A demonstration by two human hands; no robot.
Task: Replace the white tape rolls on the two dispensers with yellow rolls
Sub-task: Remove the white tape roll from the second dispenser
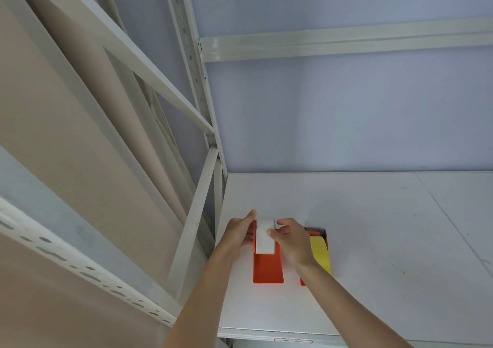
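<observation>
Two orange tape dispensers stand side by side on a white shelf board (386, 241). The left dispenser (267, 270) carries a white tape roll (264, 238). My left hand (240, 233) holds the left side of that roll and dispenser. My right hand (290, 238) grips the roll from the right, thumb on its white face. The right dispenser (316, 232) holds a yellow tape roll (321, 253), partly hidden behind my right wrist.
The shelf's cream metal upright (197, 80) and its diagonal braces rise at the left, close to the left dispenser. A horizontal beam (346, 44) crosses above. The wall behind is pale blue. The shelf's front edge (266, 334) lies near the bottom.
</observation>
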